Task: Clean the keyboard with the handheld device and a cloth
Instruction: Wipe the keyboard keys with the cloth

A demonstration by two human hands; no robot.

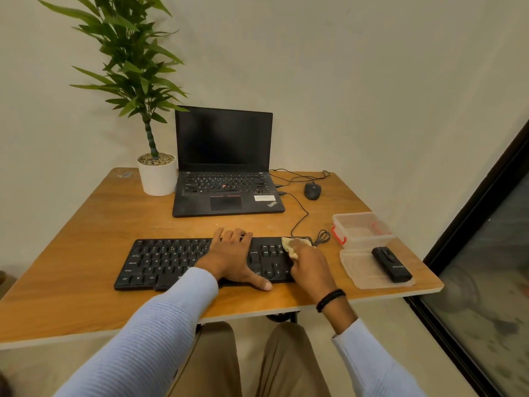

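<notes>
At the frame's lower centre the left hand (pixel 233 257) lies flat and empty on the keyboard (pixel 171 260) while the right hand (pixel 310 266) pinches the cloth (pixel 292 246) onto its right end, the device (pixel 391 264) lying unheld on a lid (pixel 357 270) at right, so wiping seems under way.

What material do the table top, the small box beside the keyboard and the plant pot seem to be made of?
Table top: likely wood or wood-look laminate, with an orange-brown grain and a pale edge band. Small box: translucent plastic, cloudy walls with red clips; its lid looks the same. Plant pot: smooth matte white, ceramic or plastic; the picture cannot settle which.
</notes>
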